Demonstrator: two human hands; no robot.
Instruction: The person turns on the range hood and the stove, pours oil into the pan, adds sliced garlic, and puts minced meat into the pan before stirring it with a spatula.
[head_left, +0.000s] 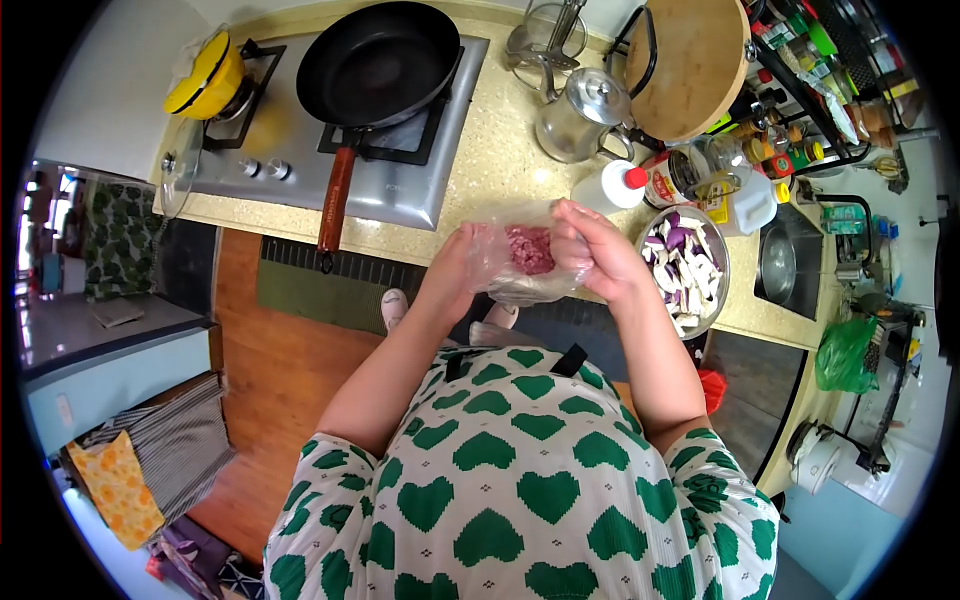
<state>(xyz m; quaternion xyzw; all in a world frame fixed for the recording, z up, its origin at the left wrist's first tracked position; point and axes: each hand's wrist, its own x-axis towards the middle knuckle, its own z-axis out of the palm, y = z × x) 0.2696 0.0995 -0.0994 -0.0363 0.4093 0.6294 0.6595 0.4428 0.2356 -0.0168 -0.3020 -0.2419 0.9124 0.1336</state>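
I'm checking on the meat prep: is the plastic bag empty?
Not empty: red minced meat shows in the clear plastic bag, held between the left hand and right hand. Exactly how full, I cannot tell.

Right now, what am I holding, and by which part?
A clear plastic bag with red meat inside: your left hand grips one side, your right hand the opposite side.

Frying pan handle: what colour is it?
The frying pan handle is reddish brown, showing best in the head view.
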